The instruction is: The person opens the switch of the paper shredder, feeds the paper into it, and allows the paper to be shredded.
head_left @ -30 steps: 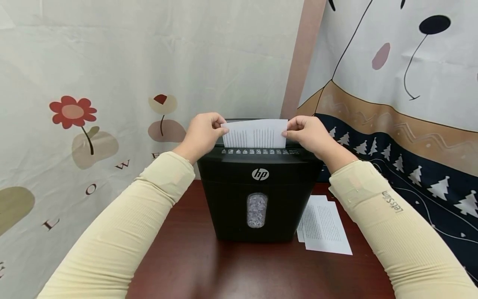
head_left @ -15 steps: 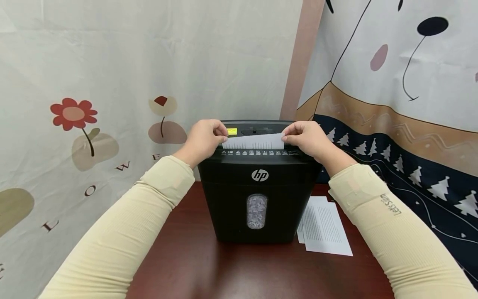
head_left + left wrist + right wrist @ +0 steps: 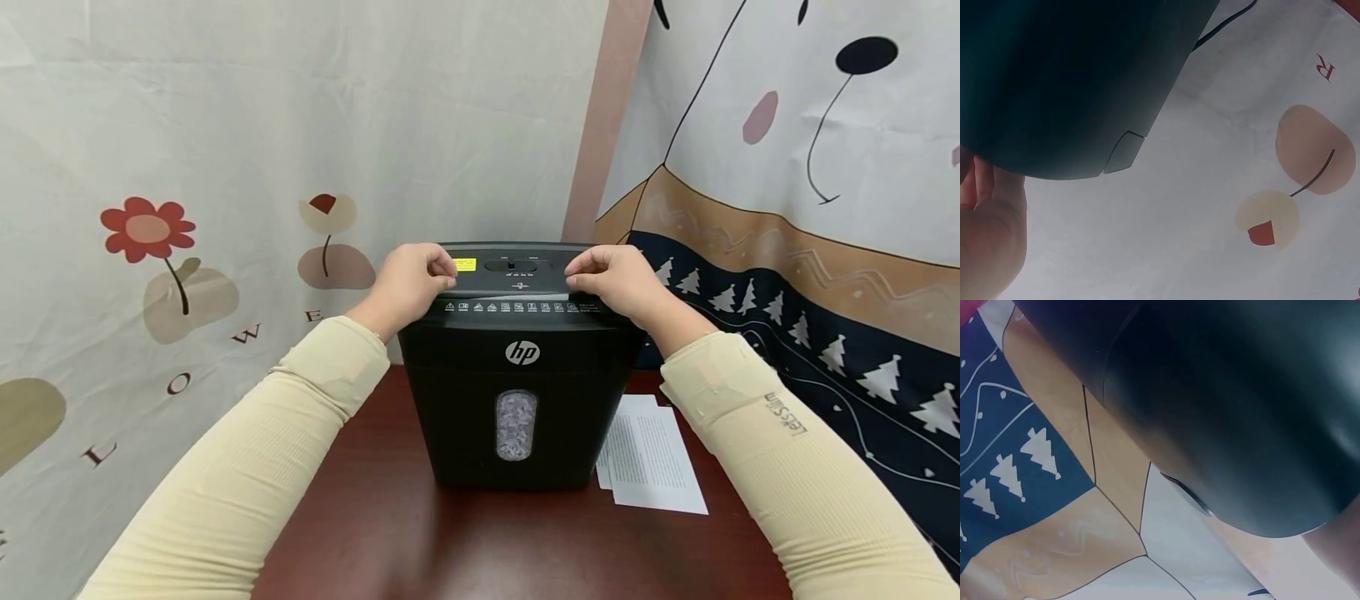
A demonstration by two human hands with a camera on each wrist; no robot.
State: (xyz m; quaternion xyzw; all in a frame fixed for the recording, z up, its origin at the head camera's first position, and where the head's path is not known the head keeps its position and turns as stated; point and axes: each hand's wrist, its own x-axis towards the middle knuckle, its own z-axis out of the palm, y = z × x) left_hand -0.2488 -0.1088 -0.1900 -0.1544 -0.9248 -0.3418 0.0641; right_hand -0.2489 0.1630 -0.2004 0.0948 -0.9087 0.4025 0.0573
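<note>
A person's left hand and right hand rest at either end of the feed slot on top of a black paper shredder, fingertips pinched together at the slot, where only a thin pale sliver of the sheet shows (whether the fingers grip it cannot be told). The shredder stands on a dark red table; printed pages lie on the table just right of the shredder. A clear window in the shredder's front shows shredded paper
</note>
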